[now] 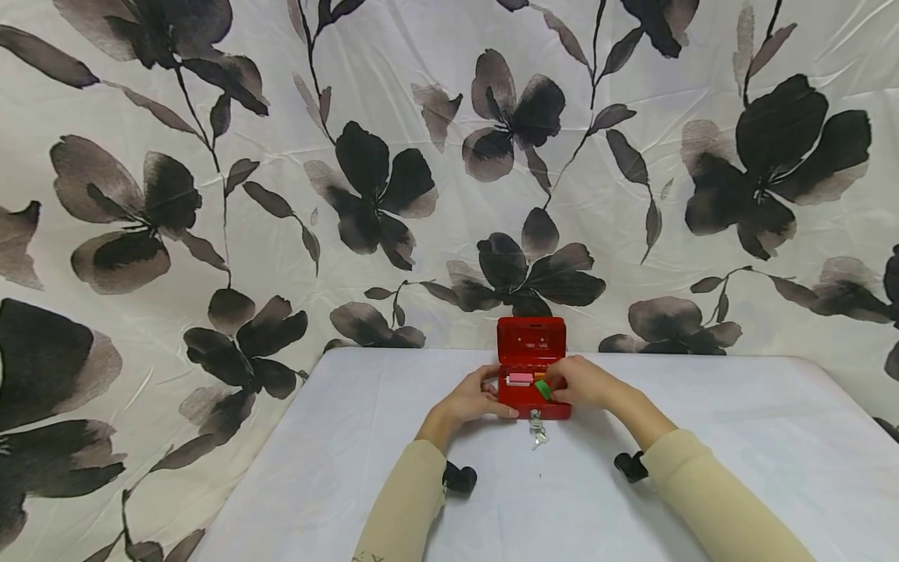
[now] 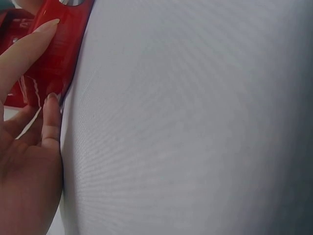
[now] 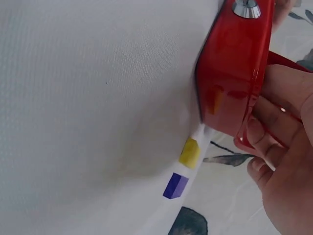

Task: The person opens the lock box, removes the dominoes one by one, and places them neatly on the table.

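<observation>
A red cash box (image 1: 523,407) stands on the white table, its lid (image 1: 531,343) raised at the back. My left hand (image 1: 469,396) holds the box at its left side; in the left wrist view the thumb lies on the front and the fingers are at the side wall. Over the box's right part, my right hand (image 1: 584,381) pinches a green block (image 1: 543,389), tilted. A pink block (image 1: 520,378) lies inside at the left, and an orange piece (image 1: 539,376) shows partly behind the green one. Keys (image 1: 539,434) hang from the front lock.
In the right wrist view, a yellow block (image 3: 189,152) and a purple block (image 3: 175,185) lie on the table near its far edge, beyond the box's right side. A floral cloth (image 1: 379,187) hangs behind the white table (image 1: 337,468).
</observation>
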{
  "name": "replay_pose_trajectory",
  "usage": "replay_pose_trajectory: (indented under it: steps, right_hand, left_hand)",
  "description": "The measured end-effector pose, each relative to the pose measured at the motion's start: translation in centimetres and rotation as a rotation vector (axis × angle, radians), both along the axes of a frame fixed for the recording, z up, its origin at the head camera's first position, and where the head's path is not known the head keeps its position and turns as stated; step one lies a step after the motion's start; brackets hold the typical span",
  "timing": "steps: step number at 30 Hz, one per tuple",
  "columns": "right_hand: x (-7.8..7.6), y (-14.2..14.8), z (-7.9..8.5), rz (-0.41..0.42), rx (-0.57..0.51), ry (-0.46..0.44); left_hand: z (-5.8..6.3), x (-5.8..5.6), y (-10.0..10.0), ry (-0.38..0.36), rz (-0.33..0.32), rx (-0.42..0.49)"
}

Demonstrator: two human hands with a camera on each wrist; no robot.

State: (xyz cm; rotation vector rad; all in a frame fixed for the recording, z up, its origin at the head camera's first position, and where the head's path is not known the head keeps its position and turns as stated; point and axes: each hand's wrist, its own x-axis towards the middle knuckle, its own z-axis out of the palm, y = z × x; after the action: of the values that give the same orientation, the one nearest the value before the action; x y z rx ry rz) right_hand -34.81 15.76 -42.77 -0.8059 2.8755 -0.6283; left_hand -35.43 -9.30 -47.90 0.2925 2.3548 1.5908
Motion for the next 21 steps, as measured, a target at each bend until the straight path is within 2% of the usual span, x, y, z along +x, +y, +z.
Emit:
replay_pose_trajectory:
  steps: [11, 21]
  right_hand:
    - [-0.24, -0.01, -0.70, -0.058, 0.025, 0.022]
    - [-0.20, -0.31, -0.49, -0.057, 0.026, 0.037]
  left_hand:
    - [-0.05, -0.10, 0.05, -0.008, -0.010, 0.010]
    - [-0.03, -0.13, 0.14, -0.010, -0.003, 0.013]
